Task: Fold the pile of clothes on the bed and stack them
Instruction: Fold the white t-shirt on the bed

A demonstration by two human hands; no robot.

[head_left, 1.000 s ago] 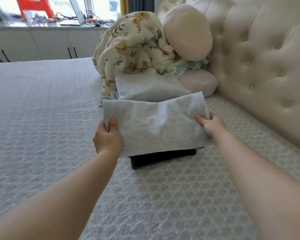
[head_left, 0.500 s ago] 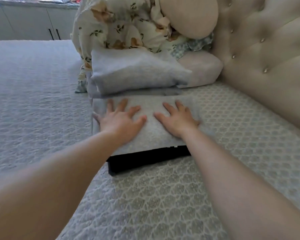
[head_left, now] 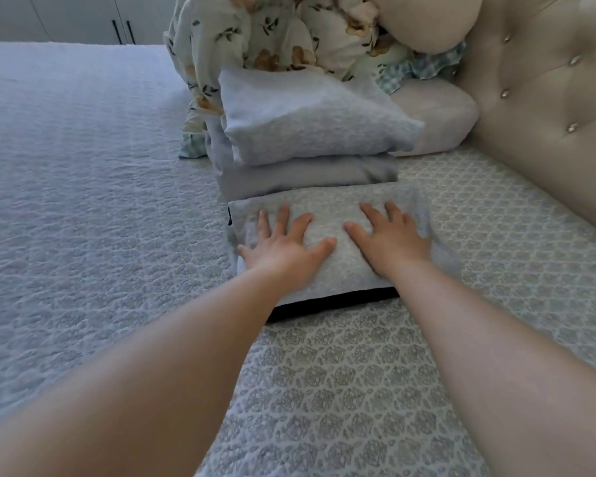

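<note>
Item in hand: folded grey textured garment (head_left: 327,215), lying flat on top of a folded black garment (head_left: 331,301), of which we see only a dark edge at the near side and a sliver at the left.
Location: on the patterned bedspread (head_left: 324,390), just in front of a second pile and near the tufted headboard (head_left: 547,115).
Left hand (head_left: 283,249): flat, fingers spread and straight, palm down on the left half of the grey piece; gripping nothing.
Right hand (head_left: 389,235): likewise flat and spread on the right half; gripping nothing.
Step, as we judge it: pressing the top piece down to settle it on the stack.
How we would do it well: press evenly with both palms, then sweep outward toward the edges so trapped air and creases leave; keep the near edge in line with the black piece beneath, which already peeks out.
Risk: pushing forward instead of down could slide the grey piece against the pile behind.
Neighbouring pile: two folded pale blue pieces (head_left: 310,132), touching or nearly touching the far edge of our stack; we cannot tell which.
Remaining: floral fabric (head_left: 255,39) heaped behind, unfolded, beside a beige cushion (head_left: 424,22).
</note>
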